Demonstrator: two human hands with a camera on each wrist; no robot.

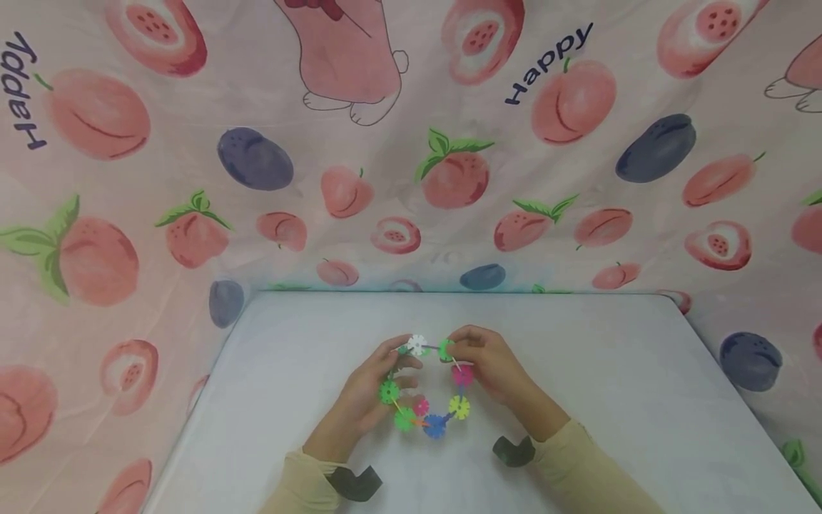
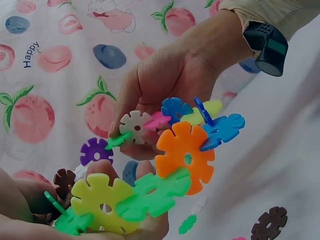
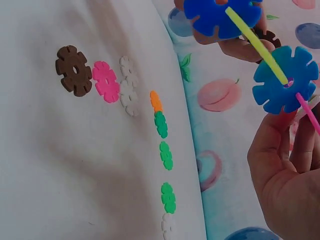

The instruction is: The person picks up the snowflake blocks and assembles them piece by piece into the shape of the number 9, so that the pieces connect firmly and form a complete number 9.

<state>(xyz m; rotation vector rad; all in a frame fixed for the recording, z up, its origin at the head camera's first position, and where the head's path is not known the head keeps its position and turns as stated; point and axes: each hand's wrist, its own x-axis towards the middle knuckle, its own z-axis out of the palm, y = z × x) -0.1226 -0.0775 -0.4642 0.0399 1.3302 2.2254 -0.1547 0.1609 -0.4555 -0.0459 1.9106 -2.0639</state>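
Observation:
A ring of linked plastic snowflake discs (image 1: 435,426) in many colours hangs between both hands over the white table. My left hand (image 1: 369,389) holds its left side, thumb in front and fingers spread behind; in the left wrist view a yellow disc (image 2: 101,202) and a light green disc (image 2: 152,195) lie across those fingers. At the ring's upper right, my right hand (image 1: 491,360) pinches a green disc; a white disc (image 2: 134,127) shows by its fingertips in the left wrist view. In the right wrist view, blue discs (image 3: 286,80) are joined through slots by edge-on yellow and pink ones.
On the white table (image 1: 289,328) lie loose discs: a brown one (image 3: 73,71), a pink one (image 3: 106,82), and several white, orange and green ones (image 3: 166,155). A fruit-printed cloth (image 1: 398,178) rises behind the table and at its sides. Dark camera mounts sit on both wrists.

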